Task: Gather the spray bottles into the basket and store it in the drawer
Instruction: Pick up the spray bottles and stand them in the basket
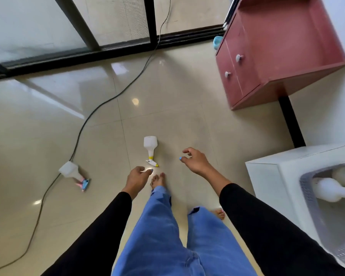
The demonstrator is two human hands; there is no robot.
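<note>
A white spray bottle with a yellow collar (150, 147) lies on the tiled floor just ahead of my feet. A second white bottle with a pink and blue trigger (71, 170) lies further left, beside a cable. My left hand (137, 179) hovers above the floor near the yellow bottle's nozzle, fingers apart and holding nothing. My right hand (194, 159) hangs to the right of that bottle, also open with curled fingers. A grey basket (307, 188) sits at the right edge, with two white bottles inside; one has a green cap (327, 191).
The basket rests on a white box-like unit (267, 168). A red cabinet with two knobbed doors (239, 72) stands at the back right. A black cable (92, 114) snakes across the floor. Sliding glass doors (108, 22) run along the back.
</note>
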